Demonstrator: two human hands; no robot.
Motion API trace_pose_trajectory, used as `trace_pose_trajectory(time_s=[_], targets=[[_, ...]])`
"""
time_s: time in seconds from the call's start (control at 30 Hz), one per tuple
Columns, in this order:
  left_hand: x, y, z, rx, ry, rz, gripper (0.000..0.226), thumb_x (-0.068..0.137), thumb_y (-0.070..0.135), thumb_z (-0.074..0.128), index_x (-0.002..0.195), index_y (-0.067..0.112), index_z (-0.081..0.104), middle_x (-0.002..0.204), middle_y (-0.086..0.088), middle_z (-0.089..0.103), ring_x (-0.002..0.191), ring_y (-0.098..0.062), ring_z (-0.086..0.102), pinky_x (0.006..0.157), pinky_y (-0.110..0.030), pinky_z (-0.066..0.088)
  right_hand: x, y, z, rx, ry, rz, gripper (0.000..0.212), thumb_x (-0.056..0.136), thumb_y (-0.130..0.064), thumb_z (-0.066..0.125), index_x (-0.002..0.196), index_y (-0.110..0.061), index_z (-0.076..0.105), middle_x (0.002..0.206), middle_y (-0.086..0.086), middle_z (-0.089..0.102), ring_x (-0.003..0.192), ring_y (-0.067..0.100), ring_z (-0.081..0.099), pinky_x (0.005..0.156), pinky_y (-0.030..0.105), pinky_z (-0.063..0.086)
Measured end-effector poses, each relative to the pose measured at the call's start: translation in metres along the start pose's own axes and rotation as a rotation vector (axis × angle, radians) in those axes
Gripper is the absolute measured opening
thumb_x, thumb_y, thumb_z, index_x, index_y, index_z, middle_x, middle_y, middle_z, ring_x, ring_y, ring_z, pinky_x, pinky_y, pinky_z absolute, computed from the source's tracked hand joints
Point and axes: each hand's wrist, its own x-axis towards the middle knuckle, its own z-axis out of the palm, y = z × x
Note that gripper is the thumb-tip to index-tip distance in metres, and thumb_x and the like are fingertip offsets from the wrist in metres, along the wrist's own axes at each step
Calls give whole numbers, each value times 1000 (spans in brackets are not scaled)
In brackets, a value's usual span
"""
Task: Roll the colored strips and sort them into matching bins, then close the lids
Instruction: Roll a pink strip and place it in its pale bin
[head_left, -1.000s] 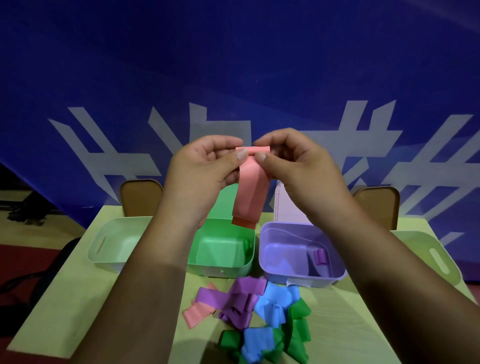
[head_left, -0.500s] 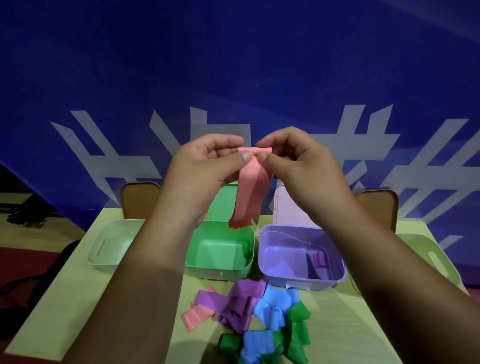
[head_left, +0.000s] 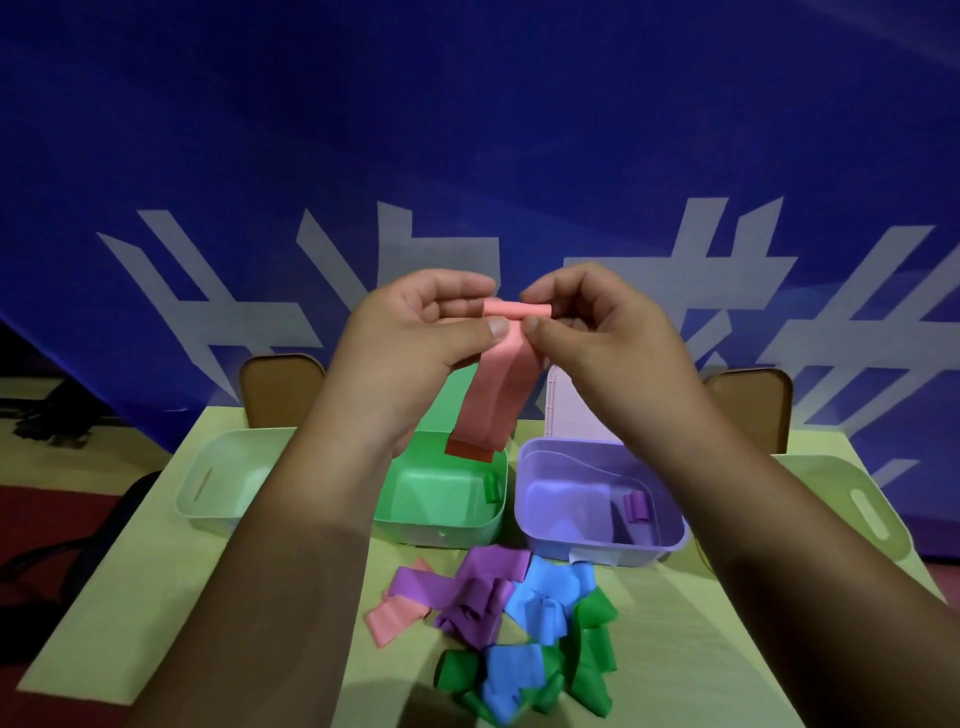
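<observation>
Head view: nearest, a heap of loose strips (head_left: 514, 629) is lying just in front of the green bin (head_left: 436, 530), with the purple bin (head_left: 597, 553) sitting beside it on its right. Above the green bin, the left hand (head_left: 410, 343) and right hand (head_left: 608, 332) are each pinching the top of the pink strip (head_left: 493, 400) between thumb and fingertips. Its rolled end is getting thicker than a second ago and the hanging tail is shortening, so the rolling is progressing. Binning is probably coming next.
</observation>
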Motion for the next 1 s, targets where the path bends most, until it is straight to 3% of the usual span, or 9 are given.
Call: trace_pose_trajectory(time_s=[0.2, 0.3, 0.43, 0.57, 0.73, 1.0], targets=[[-4, -4, 3, 91, 5, 35, 29, 90, -2, 81, 112, 17, 79, 102, -6, 82, 99, -22, 80, 88, -35, 65, -1, 2, -4, -9, 18, 75, 18, 90, -3, 73, 97, -20, 73, 81, -1, 74, 68, 6, 67, 65, 22, 55], [-4, -5, 2, 95, 20, 44, 28, 90, -2, 81, 109, 19, 79, 101, -3, 82, 98, -19, 80, 86, -32, 64, 2, 6, -3, 53, -31, 98, 19, 90, -1, 73, 100, -17, 72, 80, 1, 72, 72, 12, 67, 73, 31, 58], [-5, -6, 0, 62, 20, 47, 27, 91, -2, 79, 112, 15, 78, 104, -5, 82, 101, -22, 80, 87, -34, 65, 1, 11, -2, 220, -137, 169, 13, 98, -25, 75, 108, -16, 76, 81, 0, 73, 77, 17, 70, 83, 42, 62], [-6, -3, -2, 32, 6, 34, 29, 91, -4, 78, 114, 14, 77, 107, -7, 82, 102, -23, 80, 83, -29, 63, -1, 8, 2, 159, -77, 119, 10, 102, -22, 72, 103, -14, 77, 79, 3, 72, 72, 15, 66, 79, 41, 63], [-10, 4, -6, 16, 10, 23, 31, 91, -4, 78, 118, 11, 76, 110, -15, 80, 103, -26, 80, 82, -25, 62, -3, 1, 8, 97, -35, 68, 5, 99, -23, 76, 101, -19, 78, 84, 17, 70, 76, 20, 64, 85, 59, 60], [-19, 7, -17, 123, 43, 31, 30, 93, 3, 80, 121, 14, 76, 105, -4, 82, 97, -14, 80, 79, -21, 63, -7, 2, 18, 47, 3, 14, 5, 96, -23, 79, 100, -25, 77, 90, 14, 72, 83, 35, 69, 81, 59, 61]])
